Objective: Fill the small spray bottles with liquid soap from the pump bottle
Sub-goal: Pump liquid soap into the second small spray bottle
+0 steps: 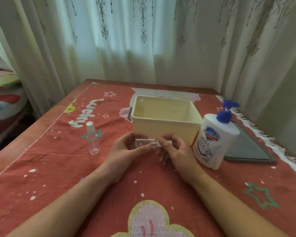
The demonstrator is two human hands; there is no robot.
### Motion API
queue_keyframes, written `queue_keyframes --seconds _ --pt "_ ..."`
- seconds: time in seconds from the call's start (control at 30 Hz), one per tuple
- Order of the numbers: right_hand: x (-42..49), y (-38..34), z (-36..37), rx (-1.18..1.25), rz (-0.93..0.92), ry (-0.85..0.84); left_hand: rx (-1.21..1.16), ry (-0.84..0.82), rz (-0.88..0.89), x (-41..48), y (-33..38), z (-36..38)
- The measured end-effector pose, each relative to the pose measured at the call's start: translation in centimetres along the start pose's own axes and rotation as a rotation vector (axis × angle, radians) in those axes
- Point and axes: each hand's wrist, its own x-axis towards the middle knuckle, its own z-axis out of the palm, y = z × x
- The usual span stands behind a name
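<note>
Both forearms reach in from near edge over red printed cloth (pixel 58 168), wrists converging mid-table; held spray bottle (pixel 142 143) lies horizontal just before beige tub (pixel 164 117), long axis left-to-right, white cap end pointing right; left hand (pixel 126 149) curls fingers round clear body; right hand (pixel 176 151) pinches cap end, thumb on top; second spray bottle (pixel 92 137) stands upright, capped, left of hands, apart; pump bottle (pixel 215 142) upright just right of right hand.

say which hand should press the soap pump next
Probably right: the right hand sits beside the pump bottle, pinching only the cap end, while the left hand grips the small spray bottle by its body.
</note>
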Motion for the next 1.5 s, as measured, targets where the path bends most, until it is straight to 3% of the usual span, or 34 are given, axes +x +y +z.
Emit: queue_keyframes --seconds 0.37,0.7,0.93,1.27,1.5 --pt "-0.3 0.1 -0.2 -0.001 0.015 -0.012 0.179 -0.139 0.054 -0.2 -0.3 0.2" --pt "-0.1 -0.3 -0.4 0.005 0.050 -0.117 0.303 -0.049 0.232 -0.4 -0.2 0.0" --pt "-0.2 -0.6 -0.7 0.042 0.026 -0.161 0.245 -0.058 0.147 -0.2 0.1 0.0" --pt "-0.2 -0.9 -1.2 -0.074 0.055 -0.138 0.329 -0.048 0.279 -0.2 0.3 -0.5" --pt "-0.6 -0.7 -1.3 -0.013 -0.005 -0.190 0.339 -0.043 0.258 -0.2 0.2 -0.6"
